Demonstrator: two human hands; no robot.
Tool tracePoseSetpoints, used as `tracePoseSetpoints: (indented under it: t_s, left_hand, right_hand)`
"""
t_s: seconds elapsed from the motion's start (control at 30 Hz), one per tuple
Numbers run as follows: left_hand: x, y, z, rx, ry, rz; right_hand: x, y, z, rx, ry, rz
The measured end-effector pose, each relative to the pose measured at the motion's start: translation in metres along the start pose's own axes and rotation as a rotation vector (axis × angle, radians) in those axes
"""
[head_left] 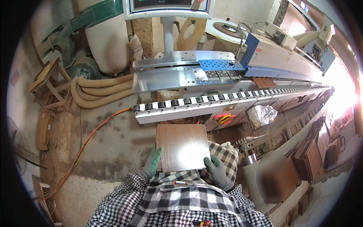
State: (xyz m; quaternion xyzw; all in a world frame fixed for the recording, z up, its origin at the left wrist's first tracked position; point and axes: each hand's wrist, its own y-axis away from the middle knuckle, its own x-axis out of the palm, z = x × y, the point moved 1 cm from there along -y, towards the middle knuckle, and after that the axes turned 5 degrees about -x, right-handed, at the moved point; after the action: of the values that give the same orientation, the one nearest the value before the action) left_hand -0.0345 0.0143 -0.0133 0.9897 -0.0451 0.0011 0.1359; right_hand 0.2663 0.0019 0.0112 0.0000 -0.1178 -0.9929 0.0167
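Observation:
A small stack of square brown wood-grain panels lies flat in front of my body, above the checked cloth of my clothing, with light glaring off the top sheet. My left hand, in a green and grey glove, presses along the left edges, fingers stretched forward. At the near right corner my right hand, gloved alike, grips the stack, its thumb by the top face. The undersides of the panels and some fingertips are hidden.
Ahead runs a long machine with a roller rail and a metal infeed table. Beige hoses and an orange cable lie at left. A wooden stool stands far left. Brown panels lean at right.

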Motion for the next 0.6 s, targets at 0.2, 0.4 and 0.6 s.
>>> tracePoseSetpoints:
  t_s: [0.2, 0.4, 0.6]
  left_hand:
    - [0.001, 0.004, -0.011, -0.070, 0.016, 0.053]
    - [0.005, 0.005, -0.011, -0.087, 0.056, 0.035]
    - [0.004, 0.006, 0.003, -0.133, 0.150, -0.028]
  right_hand:
    - [-0.046, 0.006, -0.033, 0.036, -0.395, -0.037]
    - [-0.070, -0.017, 0.040, -0.177, -0.327, -0.006]
    - [-0.043, -0.114, 0.140, -0.107, -0.296, 0.036]
